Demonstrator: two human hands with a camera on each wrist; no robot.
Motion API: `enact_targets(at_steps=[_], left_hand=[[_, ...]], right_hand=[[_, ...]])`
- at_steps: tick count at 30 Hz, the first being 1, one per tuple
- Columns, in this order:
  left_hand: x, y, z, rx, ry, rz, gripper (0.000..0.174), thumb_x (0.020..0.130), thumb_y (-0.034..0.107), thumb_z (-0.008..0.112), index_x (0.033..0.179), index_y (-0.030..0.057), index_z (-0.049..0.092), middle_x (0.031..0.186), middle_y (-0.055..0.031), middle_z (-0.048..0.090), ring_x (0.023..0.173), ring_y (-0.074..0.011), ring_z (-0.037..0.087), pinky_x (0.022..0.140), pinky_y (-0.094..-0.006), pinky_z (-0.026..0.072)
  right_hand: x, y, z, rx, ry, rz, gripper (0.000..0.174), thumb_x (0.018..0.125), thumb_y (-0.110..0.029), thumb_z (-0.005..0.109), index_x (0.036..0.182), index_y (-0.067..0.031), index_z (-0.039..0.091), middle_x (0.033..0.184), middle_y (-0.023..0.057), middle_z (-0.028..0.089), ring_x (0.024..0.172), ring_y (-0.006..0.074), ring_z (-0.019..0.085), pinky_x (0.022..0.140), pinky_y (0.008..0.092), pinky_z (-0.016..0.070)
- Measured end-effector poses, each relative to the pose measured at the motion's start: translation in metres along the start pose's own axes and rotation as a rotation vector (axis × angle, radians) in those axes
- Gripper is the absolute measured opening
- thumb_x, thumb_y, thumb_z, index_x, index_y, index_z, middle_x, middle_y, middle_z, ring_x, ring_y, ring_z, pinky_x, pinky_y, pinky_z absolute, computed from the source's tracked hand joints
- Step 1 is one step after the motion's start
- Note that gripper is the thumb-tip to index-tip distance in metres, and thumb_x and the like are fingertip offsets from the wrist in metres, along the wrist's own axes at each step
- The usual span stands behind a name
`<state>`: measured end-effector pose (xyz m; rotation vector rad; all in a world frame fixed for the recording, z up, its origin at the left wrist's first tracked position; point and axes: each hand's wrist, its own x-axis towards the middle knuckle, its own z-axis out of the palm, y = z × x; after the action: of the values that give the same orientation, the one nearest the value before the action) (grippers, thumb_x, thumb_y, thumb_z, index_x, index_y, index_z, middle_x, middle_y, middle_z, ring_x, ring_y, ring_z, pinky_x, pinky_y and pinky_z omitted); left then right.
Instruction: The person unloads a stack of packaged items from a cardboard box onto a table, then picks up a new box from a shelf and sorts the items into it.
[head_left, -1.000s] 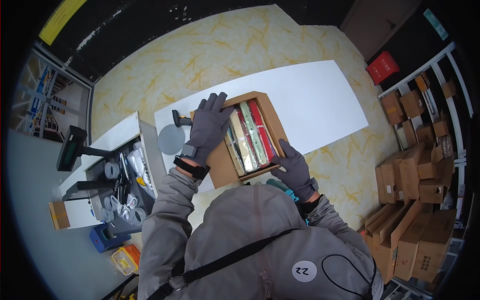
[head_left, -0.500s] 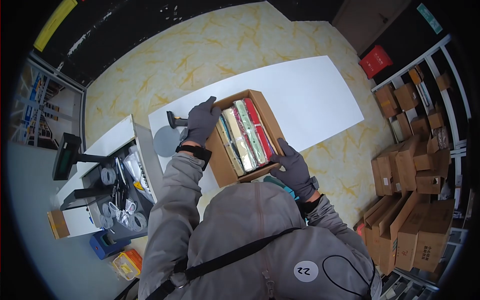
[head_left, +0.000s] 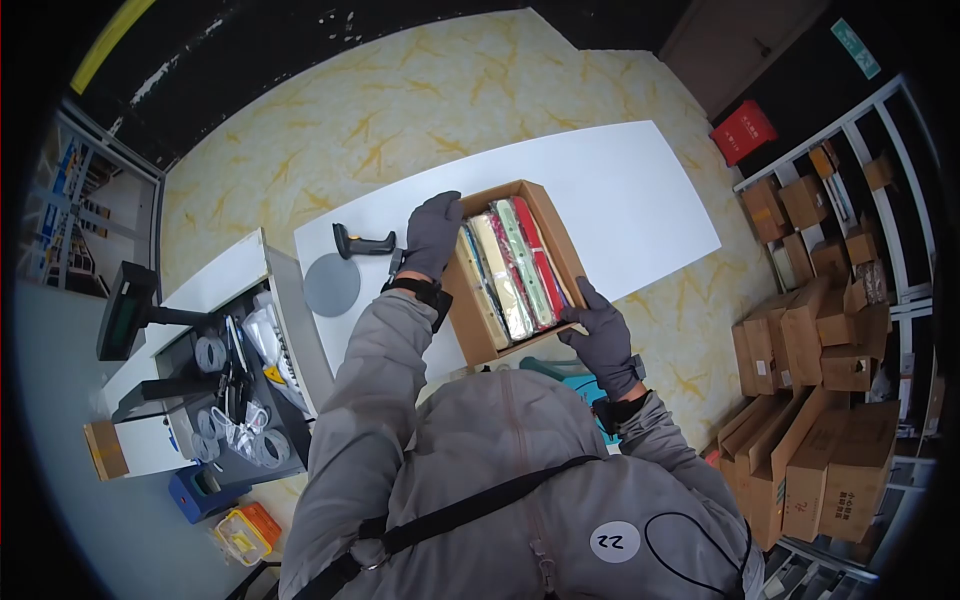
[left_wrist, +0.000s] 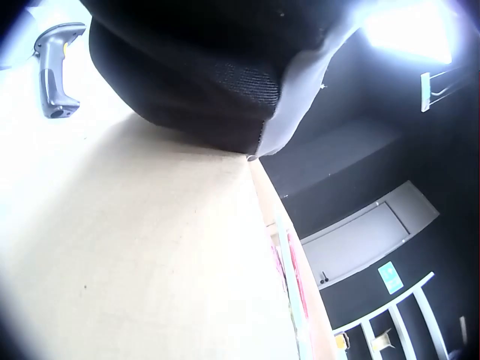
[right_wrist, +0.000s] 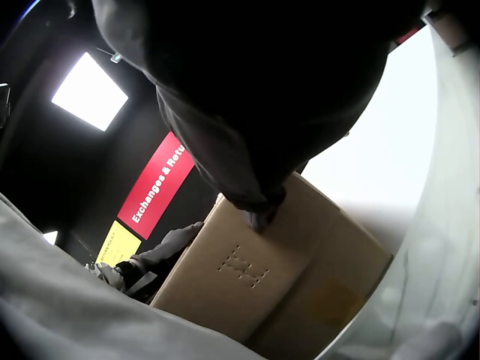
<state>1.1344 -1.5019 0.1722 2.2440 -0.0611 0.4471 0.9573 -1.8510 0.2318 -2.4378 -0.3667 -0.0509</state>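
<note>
An open cardboard box [head_left: 553, 232] sits at the white table's near side, packed with a row of flat, plastic-wrapped packets [head_left: 512, 265] in cream, green and red. My gloved left hand [head_left: 434, 236] grips the box's far left corner, fingers over the rim. At the near right corner, my gloved right hand [head_left: 603, 342] holds the rim with fingers and thumb. In the left wrist view, the box's plain side wall [left_wrist: 150, 247] fills the lower part below the dark glove. The right wrist view has the box's outer wall [right_wrist: 300, 247] with perforated marks, the fingertips against it.
On the white table [head_left: 640, 200], a barcode scanner [head_left: 368, 243] and a round grey disc [head_left: 332, 285] lie left of the box. An open drawer unit [head_left: 285, 320] with cables stands left. Shelves with cardboard boxes [head_left: 800, 340] line the right.
My left hand has drawn back from lying across the box's left edge to gripping its far corner. The box and both hands have since shifted slightly right, leaving more of the scanner visible.
</note>
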Motion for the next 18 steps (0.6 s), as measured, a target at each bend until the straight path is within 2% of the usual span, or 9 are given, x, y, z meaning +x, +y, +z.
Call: enact_targets(at_steps=[3,4,7,9,10,12,13,16,18], left_hand=[[0.005,0.04,-0.006,0.225,0.157,0.12,0.037,0.101,0.028,0.067,0.13,0.006,0.072,0.123,-0.0187,0.076,0.111,-0.0448,0.071,0.098,-0.0524,0.0577],[0.004,0.057,-0.013,0.221,0.157,0.121,0.037,0.101,0.028,0.067,0.13,0.006,0.072,0.123,-0.0187,0.076,0.111,-0.0448,0.071,0.098,-0.0524,0.0577],[-0.022,0.105,-0.041,0.115,0.13,0.379,0.046,0.1,0.027,0.071,0.14,0.0048,0.067,0.126,-0.0199,0.074,0.11,-0.0457,0.071,0.098,-0.0505,0.0581],[-0.069,0.123,-0.045,-0.249,-0.002,0.168,0.053,0.098,0.027,0.075,0.143,0.0014,0.065,0.124,-0.0215,0.074,0.107,-0.0394,0.073,0.098,-0.0457,0.0573],[-0.085,0.133,-0.053,-0.25,-0.014,0.169,0.053,0.098,0.027,0.075,0.143,0.0014,0.065,0.124,-0.0215,0.074,0.107,-0.0394,0.073,0.098,-0.0457,0.0573],[-0.105,0.151,-0.067,-0.422,-0.347,-0.524,0.064,0.1,0.034,0.075,0.149,-0.0046,0.06,0.132,-0.0232,0.073,0.115,-0.0327,0.074,0.102,-0.0411,0.0552],[-0.107,0.151,-0.065,-0.421,-0.348,-0.523,0.064,0.1,0.034,0.075,0.149,-0.0046,0.06,0.132,-0.0232,0.073,0.115,-0.0327,0.074,0.102,-0.0411,0.0552],[-0.108,0.145,-0.061,-0.576,-0.271,-0.714,0.074,0.101,0.04,0.073,0.152,-0.0104,0.055,0.14,-0.027,0.07,0.127,-0.0301,0.07,0.107,-0.0373,0.0525],[-0.103,0.15,-0.058,-0.609,-0.279,-0.74,0.069,0.102,0.04,0.072,0.148,-0.0095,0.058,0.133,-0.023,0.072,0.12,-0.0266,0.07,0.102,-0.0363,0.053]], right_hand=[[-0.002,-0.004,-0.008,0.004,-0.021,0.078,0.046,0.075,-0.013,0.09,0.12,-0.0144,0.082,0.159,0.0194,0.059,0.136,0.0366,0.066,0.109,0.0414,0.0562],[-0.001,-0.006,-0.013,0.012,-0.037,0.116,0.046,0.077,-0.014,0.089,0.123,-0.0146,0.081,0.158,0.0201,0.06,0.136,0.0374,0.066,0.109,0.0417,0.056],[0.001,-0.024,-0.028,-0.015,0.043,0.1,0.049,0.082,-0.013,0.086,0.13,-0.0085,0.076,0.157,0.0219,0.061,0.139,0.0372,0.064,0.112,0.041,0.0534],[0.006,-0.04,-0.034,-0.023,0.091,0.104,0.05,0.085,-0.013,0.084,0.134,-0.0054,0.074,0.157,0.0229,0.061,0.141,0.0371,0.063,0.114,0.0406,0.0521],[0.011,-0.05,-0.035,0.054,0.119,0.078,0.052,0.087,-0.016,0.083,0.136,-0.0039,0.071,0.155,0.0236,0.062,0.14,0.0381,0.063,0.114,0.0413,0.052],[0.024,-0.067,-0.035,0.204,0.174,0.017,0.056,0.092,-0.022,0.081,0.141,-0.0007,0.067,0.152,0.0251,0.063,0.139,0.04,0.064,0.113,0.0427,0.052],[0.031,-0.074,-0.032,0.204,0.176,0.018,0.056,0.092,-0.022,0.081,0.141,-0.0007,0.067,0.152,0.0251,0.063,0.139,0.04,0.064,0.113,0.0427,0.052],[0.05,-0.093,-0.019,0.228,-0.06,0.219,0.063,0.096,-0.036,0.077,0.144,0.0015,0.063,0.147,0.0274,0.065,0.134,0.0444,0.065,0.111,0.0447,0.0524],[0.057,-0.088,-0.007,0.153,-0.05,0.22,0.068,0.095,-0.039,0.077,0.146,0.0035,0.061,0.147,0.0294,0.064,0.132,0.0449,0.065,0.111,0.046,0.0525]])
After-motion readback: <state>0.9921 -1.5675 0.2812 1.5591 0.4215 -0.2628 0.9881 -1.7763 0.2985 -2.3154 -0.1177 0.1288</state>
